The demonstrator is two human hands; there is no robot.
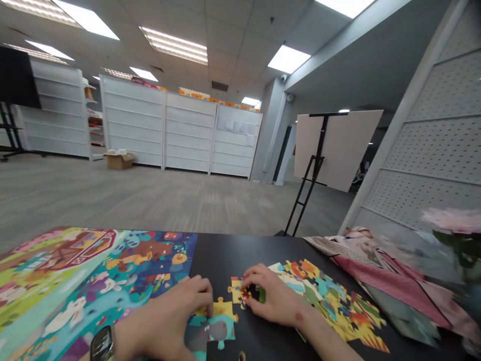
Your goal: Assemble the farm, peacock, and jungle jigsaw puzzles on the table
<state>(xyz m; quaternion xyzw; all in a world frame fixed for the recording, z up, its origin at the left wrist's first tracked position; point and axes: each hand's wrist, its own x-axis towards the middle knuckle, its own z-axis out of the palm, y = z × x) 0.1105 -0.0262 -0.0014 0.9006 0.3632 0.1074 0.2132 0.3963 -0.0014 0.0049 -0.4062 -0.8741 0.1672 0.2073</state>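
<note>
My left hand [175, 311], with a dark watch on its wrist, curves over joined jigsaw pieces [221, 326] in yellow and teal. Its fingers press at their upper left and the thumb lies lower down, so it grips them against the black table. Just to the right, my right hand [272, 298] pinches a yellow and red jigsaw piece [237, 292] between thumb and fingers, partly hidden by the fingertips. A small gap separates this piece from the joined ones. A spread of loose jigsaw pieces [330, 301] lies beyond my right forearm.
Colourful illustrated sheets [108, 281] cover the left of the black table [220, 250]. Pink and patterned cloth [379, 260] lies at the right edge, near a pink flower [451, 220]. Behind stand an easel with a board [338, 150], white shelves [188, 130] and a cardboard box [119, 160].
</note>
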